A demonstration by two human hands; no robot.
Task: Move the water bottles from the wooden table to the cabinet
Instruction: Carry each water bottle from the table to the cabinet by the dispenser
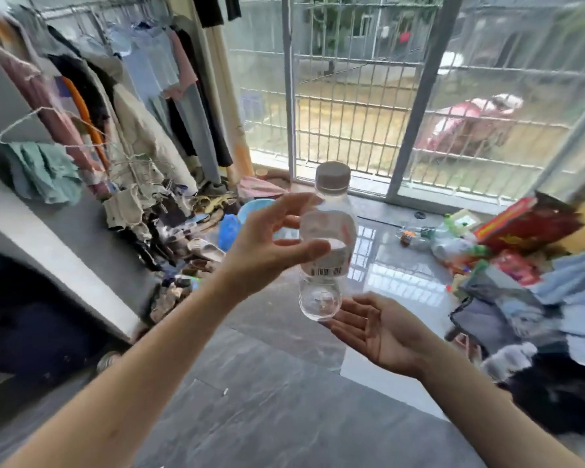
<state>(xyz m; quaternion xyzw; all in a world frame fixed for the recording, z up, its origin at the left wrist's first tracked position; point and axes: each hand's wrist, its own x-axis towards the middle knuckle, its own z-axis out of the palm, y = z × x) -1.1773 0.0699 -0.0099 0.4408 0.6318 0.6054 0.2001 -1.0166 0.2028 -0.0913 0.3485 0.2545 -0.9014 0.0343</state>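
A clear plastic water bottle (325,265) with a grey cap and a barcode label stands upright in the air at the middle of the view. It holds a little water. My left hand (267,248) grips its middle, thumb across the front and fingers behind. My right hand (379,329) lies palm up just below and to the right of the bottle's base, fingers relaxed and holding nothing; its fingertips are close to the base. No wooden table is in view.
A grey cabinet or counter (65,251) runs along the left, with hanging clothes (142,96) behind it. Shoes (200,251) and a blue basin (255,207) litter the floor. Piled clothes (537,315) and red packages (527,224) lie at right. Barred glass doors (368,113) stand ahead.
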